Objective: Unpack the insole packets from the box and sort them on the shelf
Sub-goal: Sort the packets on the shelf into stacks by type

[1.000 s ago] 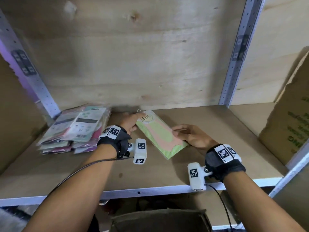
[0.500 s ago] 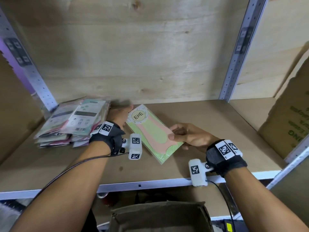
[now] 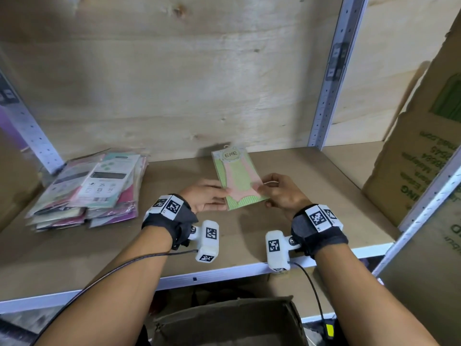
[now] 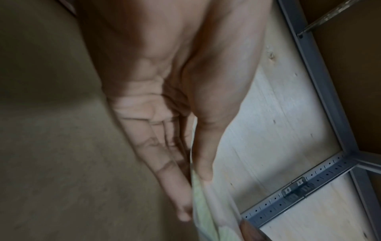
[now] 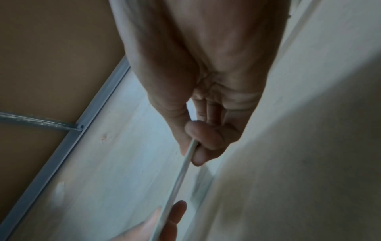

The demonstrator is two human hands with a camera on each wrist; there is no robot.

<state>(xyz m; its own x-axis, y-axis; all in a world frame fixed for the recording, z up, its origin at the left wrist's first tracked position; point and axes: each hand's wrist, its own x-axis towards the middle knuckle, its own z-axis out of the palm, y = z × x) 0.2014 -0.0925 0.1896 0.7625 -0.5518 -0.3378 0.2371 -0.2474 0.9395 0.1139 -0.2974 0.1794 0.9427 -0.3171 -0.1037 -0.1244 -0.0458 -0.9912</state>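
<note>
Since the earlier frame the green insole packet (image 3: pixel 238 179) has turned from a slant to nearly square with the shelf (image 3: pixel 311 196), its labelled end now pointing at the plywood back wall (image 3: pixel 174 96). The right hand (image 3: pixel 280 193) pinches its near right corner between thumb and fingertips; the left hand (image 3: pixel 203 197) has slid to the near left edge, thumb on top and straight fingers beneath, so both grips are closed on it. It seems lifted at the near end, far end close to the wall. Held only by corners, the thin packet could sag or slip, or land crooked. A stack of packets (image 3: pixel 92 188) lies well apart to the left. A cardboard carton (image 3: pixel 424 158) stands far right; the open box (image 3: pixel 224 320) sits near, below the shelf.
</note>
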